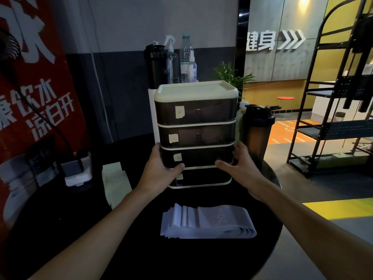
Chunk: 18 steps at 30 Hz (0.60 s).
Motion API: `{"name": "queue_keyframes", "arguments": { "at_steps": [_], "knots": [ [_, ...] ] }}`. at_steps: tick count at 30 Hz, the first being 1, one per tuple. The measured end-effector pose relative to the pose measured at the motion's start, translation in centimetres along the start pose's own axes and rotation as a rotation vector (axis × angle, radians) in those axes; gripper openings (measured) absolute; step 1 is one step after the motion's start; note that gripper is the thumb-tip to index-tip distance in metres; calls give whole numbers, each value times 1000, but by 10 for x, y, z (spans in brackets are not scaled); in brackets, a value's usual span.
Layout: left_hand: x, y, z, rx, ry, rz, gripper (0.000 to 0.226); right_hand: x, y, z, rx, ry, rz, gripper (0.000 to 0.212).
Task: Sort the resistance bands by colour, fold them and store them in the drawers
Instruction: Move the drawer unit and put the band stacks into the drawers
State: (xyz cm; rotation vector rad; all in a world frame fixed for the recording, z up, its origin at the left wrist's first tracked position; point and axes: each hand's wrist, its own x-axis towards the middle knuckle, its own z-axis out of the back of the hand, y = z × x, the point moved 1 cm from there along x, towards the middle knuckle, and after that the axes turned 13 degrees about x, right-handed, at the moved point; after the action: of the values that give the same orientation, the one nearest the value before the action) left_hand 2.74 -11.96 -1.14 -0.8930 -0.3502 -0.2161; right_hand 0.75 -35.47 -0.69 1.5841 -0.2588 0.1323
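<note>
The four-tier drawer unit (pixel 195 118) stands upright near the far edge of the dark round surface (pixel 181 259), its drawers all closed as far as the dim light lets me tell, each front bearing a small pale label (pixel 179 112) that probably marks which bands belong inside. Both hands clasp it at the level of the third drawer (pixel 201 156). The left hand (pixel 161 168) wraps the left corner with its thumb laid across the front along that drawer's lower edge. The right hand (pixel 239 166) mirrors it on the right corner, thumb pointing inward on the front and fingers reaching round the side. This low, two-sided grip suits steadying or shifting the whole unit rather than pulling one drawer, and I judge the person is squaring it up or drawing it closer before opening anything. Both forearms reach forward nearly straight, converging on the unit, wrists level. The bands wait on the surface, already sorted. A folded stack of lavender bands (pixel 207 223) lies just in front of the unit, between the arms, and a folded pile of pale green bands (pixel 115 182) lies to the left, beside the left forearm. Neither pile is in a drawer yet, so storing remains. A dark shaker bottle (pixel 257 134) stands just beside the unit's right side, close enough to be knocked if the unit slides that way.
</note>
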Motion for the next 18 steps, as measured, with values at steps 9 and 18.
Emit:
{"name": "queue_keyframes", "arguments": {
  "at_steps": [9,18],
  "knots": [
    [-11,-1,3,-11,27,-38,67,-8,1,-1,60,-6,-3,90],
    [-41,-12,14,-3,13,-46,79,-36,4,6,6,-10,2,95]
  ]
}}
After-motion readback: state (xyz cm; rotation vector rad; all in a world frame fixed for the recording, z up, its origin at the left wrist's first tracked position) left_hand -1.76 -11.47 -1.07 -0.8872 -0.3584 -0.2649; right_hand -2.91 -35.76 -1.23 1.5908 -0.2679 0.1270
